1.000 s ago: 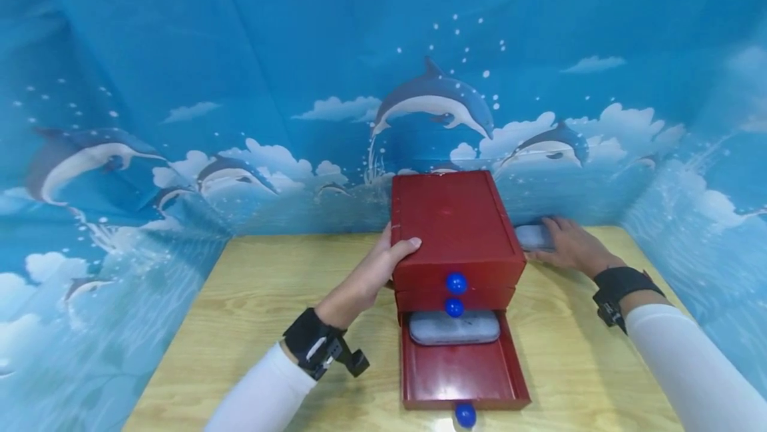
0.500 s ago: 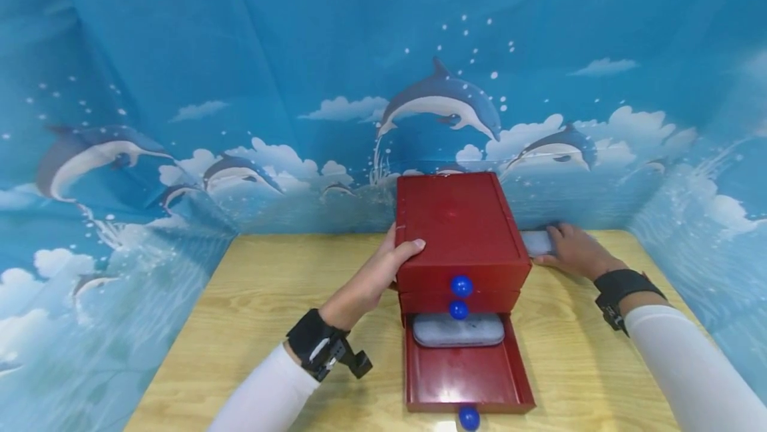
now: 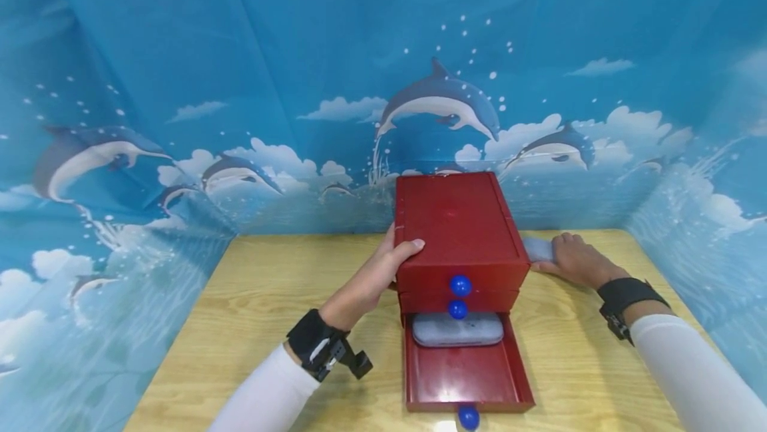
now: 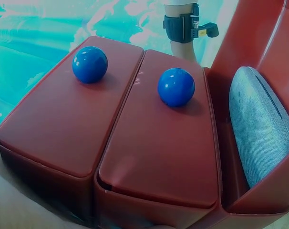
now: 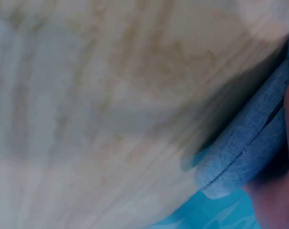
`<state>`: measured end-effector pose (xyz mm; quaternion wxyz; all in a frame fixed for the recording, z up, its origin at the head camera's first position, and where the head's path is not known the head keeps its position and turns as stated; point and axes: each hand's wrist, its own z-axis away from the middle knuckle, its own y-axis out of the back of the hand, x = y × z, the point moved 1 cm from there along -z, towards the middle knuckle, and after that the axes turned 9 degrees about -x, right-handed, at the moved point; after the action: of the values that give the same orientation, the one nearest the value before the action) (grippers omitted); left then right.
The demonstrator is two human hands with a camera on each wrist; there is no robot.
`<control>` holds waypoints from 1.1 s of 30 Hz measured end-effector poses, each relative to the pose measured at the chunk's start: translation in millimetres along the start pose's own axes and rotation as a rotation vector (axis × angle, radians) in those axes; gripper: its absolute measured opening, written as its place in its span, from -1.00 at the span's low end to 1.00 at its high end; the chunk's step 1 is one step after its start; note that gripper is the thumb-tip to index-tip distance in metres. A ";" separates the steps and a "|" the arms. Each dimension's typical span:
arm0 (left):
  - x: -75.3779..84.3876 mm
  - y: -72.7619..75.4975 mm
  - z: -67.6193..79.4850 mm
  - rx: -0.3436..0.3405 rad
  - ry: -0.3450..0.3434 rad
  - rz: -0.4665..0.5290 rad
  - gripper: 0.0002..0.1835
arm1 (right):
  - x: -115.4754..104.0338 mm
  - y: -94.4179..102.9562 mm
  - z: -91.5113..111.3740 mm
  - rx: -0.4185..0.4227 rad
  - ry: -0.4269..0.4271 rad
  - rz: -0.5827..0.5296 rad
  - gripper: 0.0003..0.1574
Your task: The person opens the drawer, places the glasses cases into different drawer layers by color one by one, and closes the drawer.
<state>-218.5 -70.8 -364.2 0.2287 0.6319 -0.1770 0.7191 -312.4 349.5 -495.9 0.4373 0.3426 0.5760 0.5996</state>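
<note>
A red cabinet with small drawers [image 3: 452, 219] stands toward the back of the table. My left hand [image 3: 374, 275] holds its left side, thumb over the top edge and the other fingers mostly hidden behind the side wall. The bottom drawer [image 3: 461, 379] is pulled out, and a grey-blue fabric glasses case [image 3: 458, 329] lies at its inner end. Behind the cabinet's right side my right hand [image 3: 575, 259] grips a second glasses case [image 3: 538, 250], whose left end is hidden by the cabinet. In the right wrist view this glasses case [image 5: 244, 143] shows a dark seam along its edge.
Blue ball knobs [image 4: 90, 65] mark the two closed upper drawers, and another blue knob [image 3: 469, 417] sits on the open drawer's front. The wood-grain table [image 3: 281, 299] is backed by a blue dolphin-print curtain [image 3: 299, 52].
My right hand has shifted slightly right and nearer, its fingers drawn in at the glasses case's end. The left hand and the drawer keep their places; the head view shifted a little.
</note>
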 end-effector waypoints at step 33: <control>1.4 -0.8 -1.8 0.015 0.042 -0.015 -0.25 | -77.5 38.9 71.3 0.182 0.189 0.196 -0.32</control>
<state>-219.7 -69.0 -363.1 0.2329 0.6196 -0.1620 0.7318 -222.6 307.9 -442.9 0.2879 0.3774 0.6302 0.6144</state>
